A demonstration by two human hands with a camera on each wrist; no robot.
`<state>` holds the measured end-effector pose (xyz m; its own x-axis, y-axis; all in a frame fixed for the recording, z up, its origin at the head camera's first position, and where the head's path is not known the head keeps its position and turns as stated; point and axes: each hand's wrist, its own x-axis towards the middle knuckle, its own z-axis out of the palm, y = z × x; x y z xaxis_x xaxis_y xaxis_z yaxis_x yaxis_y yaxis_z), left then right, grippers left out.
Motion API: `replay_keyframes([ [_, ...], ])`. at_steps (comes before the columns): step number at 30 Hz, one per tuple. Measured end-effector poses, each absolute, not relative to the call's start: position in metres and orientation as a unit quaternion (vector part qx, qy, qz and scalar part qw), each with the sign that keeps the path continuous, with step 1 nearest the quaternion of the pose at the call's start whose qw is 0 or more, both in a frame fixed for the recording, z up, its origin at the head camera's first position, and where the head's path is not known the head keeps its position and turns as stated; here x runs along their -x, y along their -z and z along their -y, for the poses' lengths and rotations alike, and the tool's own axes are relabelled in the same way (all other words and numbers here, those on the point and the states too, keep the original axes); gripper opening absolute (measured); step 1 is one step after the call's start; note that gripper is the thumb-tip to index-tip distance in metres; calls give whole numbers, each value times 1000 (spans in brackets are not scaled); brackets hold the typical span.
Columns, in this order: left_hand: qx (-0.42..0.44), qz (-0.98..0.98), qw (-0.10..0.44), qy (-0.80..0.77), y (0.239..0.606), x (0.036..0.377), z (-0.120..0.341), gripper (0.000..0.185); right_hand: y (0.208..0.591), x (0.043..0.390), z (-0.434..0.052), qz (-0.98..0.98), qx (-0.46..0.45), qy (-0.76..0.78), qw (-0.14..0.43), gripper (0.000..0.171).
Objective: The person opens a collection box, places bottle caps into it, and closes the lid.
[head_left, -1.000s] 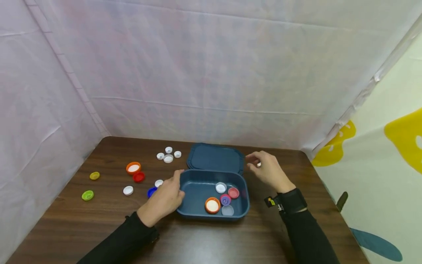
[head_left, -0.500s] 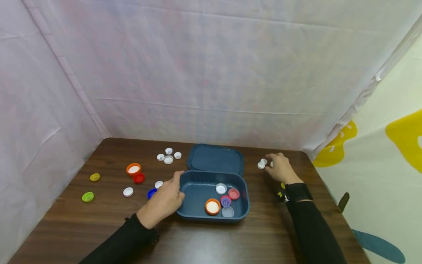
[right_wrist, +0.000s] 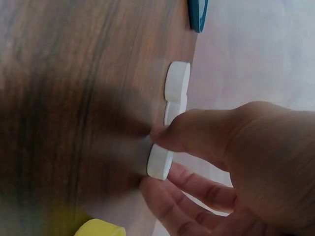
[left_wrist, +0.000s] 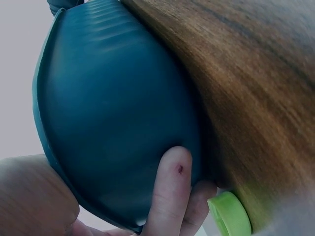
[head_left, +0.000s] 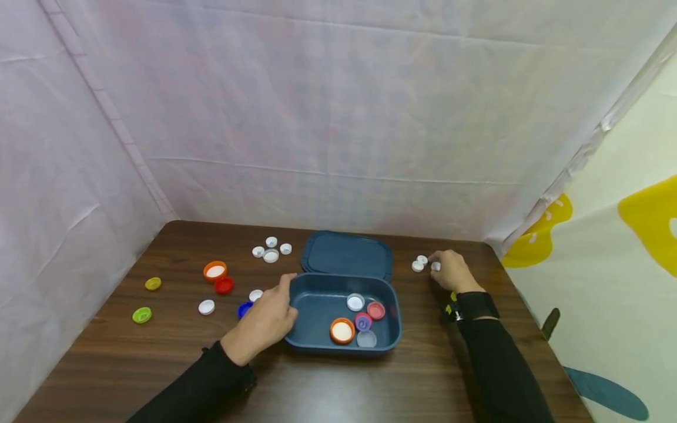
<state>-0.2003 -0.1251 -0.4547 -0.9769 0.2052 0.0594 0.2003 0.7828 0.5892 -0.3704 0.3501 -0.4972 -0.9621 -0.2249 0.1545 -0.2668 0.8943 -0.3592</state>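
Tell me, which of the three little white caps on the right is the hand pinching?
The white cap nearest the right hand, held between thumb and fingers. The other two white caps lie just left of it on the table, untouched.

Head view high over table [head_left: 158, 364], wrist views close, sharing its tabletop

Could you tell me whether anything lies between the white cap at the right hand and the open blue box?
Nothing visible does. The right hand pinches a small white cap on the table; only bare wood separates it from the blue box, whose lid lies behind, off that path.
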Motion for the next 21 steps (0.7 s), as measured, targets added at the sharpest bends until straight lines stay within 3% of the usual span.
replay_keyframes([
  [6,-108,-942,7,-317,456,199,125,71,485,352,-339,972,-114,-197,55,21],
  [21,-108,-945,7,-308,453,200,126,71,448,309,-308,966,-130,-209,78,20],
])
